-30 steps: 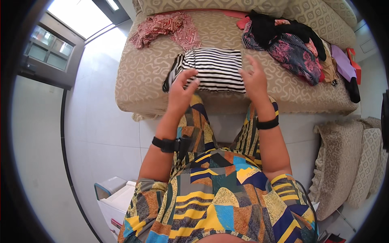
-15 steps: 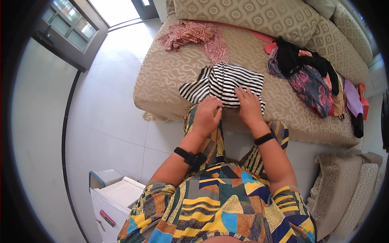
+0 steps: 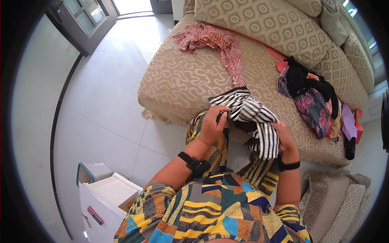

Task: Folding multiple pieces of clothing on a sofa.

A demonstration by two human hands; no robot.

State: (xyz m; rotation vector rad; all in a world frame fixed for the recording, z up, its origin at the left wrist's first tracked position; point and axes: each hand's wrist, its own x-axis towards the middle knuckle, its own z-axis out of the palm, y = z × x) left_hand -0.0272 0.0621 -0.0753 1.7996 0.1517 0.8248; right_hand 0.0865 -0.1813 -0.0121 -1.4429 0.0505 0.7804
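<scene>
A black-and-white striped garment [image 3: 251, 115] is lifted off the front edge of the beige sofa [image 3: 182, 85] and hangs bunched between my hands. My left hand [image 3: 211, 125] grips its left end, fingers closed over the cloth. On the right, my right hand [image 3: 285, 139] holds the other side, partly covered by a hanging striped fold. Both wrists carry black bands.
A red patterned cloth [image 3: 214, 40] lies on the sofa's back part. A pile of dark and floral clothes [image 3: 314, 97] sits to the right. A white box with a lid [image 3: 105, 198] stands on the tiled floor at lower left. Beige cushions [image 3: 336, 206] lie at lower right.
The striped garment lay flat on the sofa under both hands; now it is gathered and lifted in both hands. The view has shifted, with the sofa further right.
</scene>
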